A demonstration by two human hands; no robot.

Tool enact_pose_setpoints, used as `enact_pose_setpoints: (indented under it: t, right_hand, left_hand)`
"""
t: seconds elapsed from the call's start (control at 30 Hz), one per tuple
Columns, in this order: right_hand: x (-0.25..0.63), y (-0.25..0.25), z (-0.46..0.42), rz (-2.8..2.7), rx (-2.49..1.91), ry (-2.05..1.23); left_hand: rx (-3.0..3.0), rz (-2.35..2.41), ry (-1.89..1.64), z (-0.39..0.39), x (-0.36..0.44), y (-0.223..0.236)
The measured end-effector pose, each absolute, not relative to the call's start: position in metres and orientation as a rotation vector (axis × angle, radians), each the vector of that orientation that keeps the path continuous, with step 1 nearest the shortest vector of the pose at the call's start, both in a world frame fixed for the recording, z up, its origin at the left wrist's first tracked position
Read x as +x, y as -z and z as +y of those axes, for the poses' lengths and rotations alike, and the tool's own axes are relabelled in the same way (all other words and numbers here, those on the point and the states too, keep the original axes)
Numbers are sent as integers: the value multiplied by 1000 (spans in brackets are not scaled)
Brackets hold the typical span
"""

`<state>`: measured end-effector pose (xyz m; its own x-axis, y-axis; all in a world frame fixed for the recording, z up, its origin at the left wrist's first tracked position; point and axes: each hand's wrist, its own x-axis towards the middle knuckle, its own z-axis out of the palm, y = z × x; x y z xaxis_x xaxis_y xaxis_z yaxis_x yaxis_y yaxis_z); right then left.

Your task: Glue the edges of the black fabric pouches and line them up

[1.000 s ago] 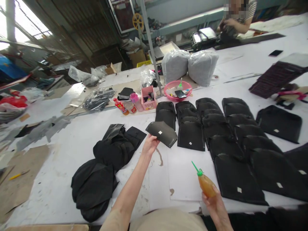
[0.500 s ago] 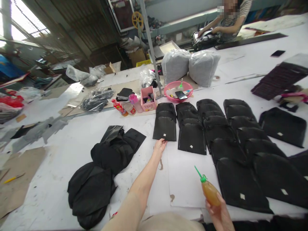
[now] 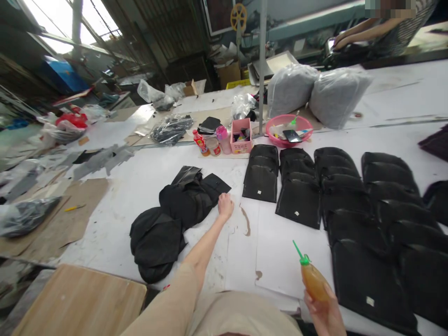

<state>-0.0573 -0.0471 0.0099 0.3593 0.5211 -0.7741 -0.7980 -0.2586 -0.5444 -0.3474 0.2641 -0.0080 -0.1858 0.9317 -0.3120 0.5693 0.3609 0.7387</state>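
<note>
My left hand (image 3: 226, 206) is at the right corner of a flat black fabric piece (image 3: 216, 185), at the end of a loose black fabric pile (image 3: 157, 247). Its fingers are curled, and whether they pinch the piece is hidden. In my right hand (image 3: 324, 305) is a squeeze bottle (image 3: 314, 282) of amber liquid, its green nozzle tilted up and left above the white table. To the right lie overlapping rows of black padded panels (image 3: 297, 200), several with small white labels. The shortest row (image 3: 261, 179) is nearest my left hand.
Behind the panels stand a pink box (image 3: 241, 136), a red-capped drink bottle (image 3: 200, 143) and a pink basin (image 3: 289, 132) with a phone. A metal pole (image 3: 262, 70) rises beside large plastic-wrapped bundles (image 3: 292, 88). A wooden board (image 3: 80, 303) is at lower left. A person works at the far right.
My left hand has left the bottom edge of the shortest panel row and moved left to the loose fabric pile. The view has turned left. My right hand still holds the squeeze bottle.
</note>
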Motion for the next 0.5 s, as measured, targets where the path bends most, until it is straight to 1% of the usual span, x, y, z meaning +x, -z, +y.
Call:
enact_pose_setpoints:
  t: [0.07,0.13,0.37,0.5]
  right_hand:
    - [-62,-13,-48,270,-1311,-1285]
    - [-66,-16,-49,257,-1298,-1284]
    - [-80,-25,-50,256,-1288,-1255]
    - [-88,-29,-50,233,-1277,-1287]
  left_hand:
    - [1557,1975,-508,274,-372,7]
    - [1622,1997,-476,282,-384,9]
    - [1488,2053,-555,309,-389,7]
    - [1335,2072,-683,311,-419,-8]
